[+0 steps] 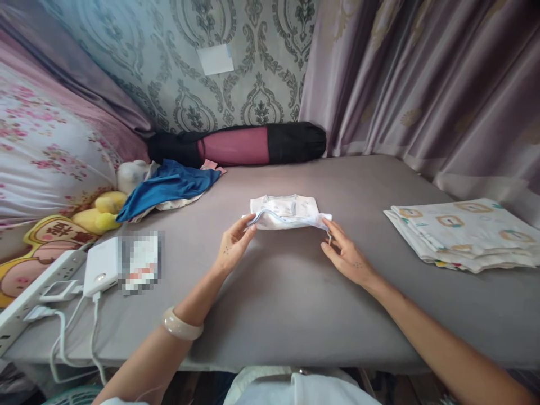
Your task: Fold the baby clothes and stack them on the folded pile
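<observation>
A small white cloth piece with light-blue edging (282,206), perhaps a baby garment, lies partly folded in the middle of the bed-like grey surface. Its near edge is lifted between my two hands. At the left end of that edge, my left hand (235,241) pinches the blue trim between thumb and fingers. My right hand (346,256) holds the right end, where a thin white strip hangs down by the fingertips. The back part of the cloth rests flat on the grey sheet (278,304).
Folded printed cloths (468,230) are stacked at right. On the left lie a blue cloth (172,183), plush toys (103,211), a white power bank (101,264), a blurred packet (142,261) and a power strip (42,292) with cables. A black-and-maroon roll (236,145) lies along the wall.
</observation>
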